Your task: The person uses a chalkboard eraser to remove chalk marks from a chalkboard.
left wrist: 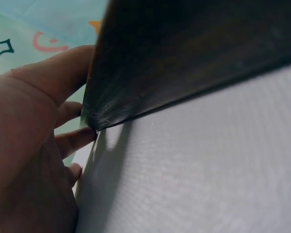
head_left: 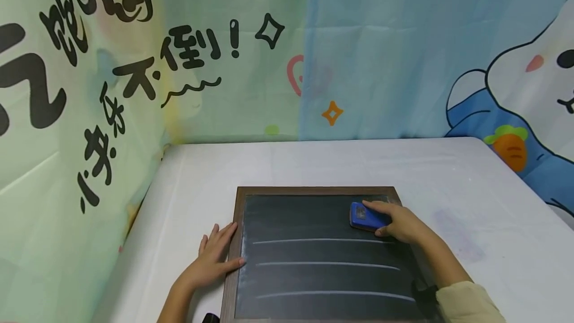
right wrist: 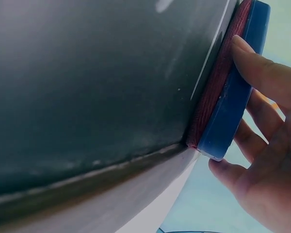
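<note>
A framed chalkboard [head_left: 314, 278] lies on the white table, with several curved white chalk lines across its dark surface. Near its upper right corner my right hand [head_left: 401, 221] grips a blue chalkboard eraser [head_left: 368, 217]. In the right wrist view the eraser's dark red felt pad [right wrist: 217, 82] is against the board, thumb on one side and fingers round the blue back [right wrist: 235, 104]. At the board's left edge my left hand [head_left: 213, 258] rests with fingers spread, fingertips and thumb on the brown wooden frame [head_left: 239, 208]. The left wrist view shows those fingers [left wrist: 70, 141] along the board's edge.
White cloth covers the table [head_left: 202, 168] around the board. A small black object [head_left: 211, 318] sits by the board's lower left corner. Printed curtains [head_left: 233, 93] hang behind the table and along its left side.
</note>
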The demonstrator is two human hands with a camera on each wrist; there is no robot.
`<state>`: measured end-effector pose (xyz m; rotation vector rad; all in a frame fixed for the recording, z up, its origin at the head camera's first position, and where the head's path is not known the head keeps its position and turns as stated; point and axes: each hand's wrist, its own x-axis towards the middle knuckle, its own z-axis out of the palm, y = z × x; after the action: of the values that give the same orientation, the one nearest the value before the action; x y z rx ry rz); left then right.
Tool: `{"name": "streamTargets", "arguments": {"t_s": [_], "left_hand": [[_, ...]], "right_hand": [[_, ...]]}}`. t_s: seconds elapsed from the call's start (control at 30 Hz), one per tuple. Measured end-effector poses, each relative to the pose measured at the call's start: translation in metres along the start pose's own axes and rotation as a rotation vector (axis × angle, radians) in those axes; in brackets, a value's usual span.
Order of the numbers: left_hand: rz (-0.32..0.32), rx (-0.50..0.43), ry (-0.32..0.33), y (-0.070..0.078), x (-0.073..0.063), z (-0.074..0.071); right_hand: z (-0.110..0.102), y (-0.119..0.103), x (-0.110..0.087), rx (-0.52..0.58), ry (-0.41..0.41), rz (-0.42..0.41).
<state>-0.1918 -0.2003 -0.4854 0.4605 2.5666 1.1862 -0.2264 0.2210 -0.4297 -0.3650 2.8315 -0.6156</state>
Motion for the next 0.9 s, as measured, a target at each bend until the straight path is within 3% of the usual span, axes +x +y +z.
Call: {"name": "streamTargets", "arguments": {"t_s": [0.47, 0.9], "left_hand": [[0.0, 0.014, -0.015, -0.002, 0.002, -0.002], [-0.001, 0.006, -0.017, -0.004, 0.002, -0.005]], "right_hand": [[0.012, 0.009, -0.023, -0.01, 0.02, -0.102], [0.01, -0.008, -0.033, 0.029, -0.022, -0.009]]}}
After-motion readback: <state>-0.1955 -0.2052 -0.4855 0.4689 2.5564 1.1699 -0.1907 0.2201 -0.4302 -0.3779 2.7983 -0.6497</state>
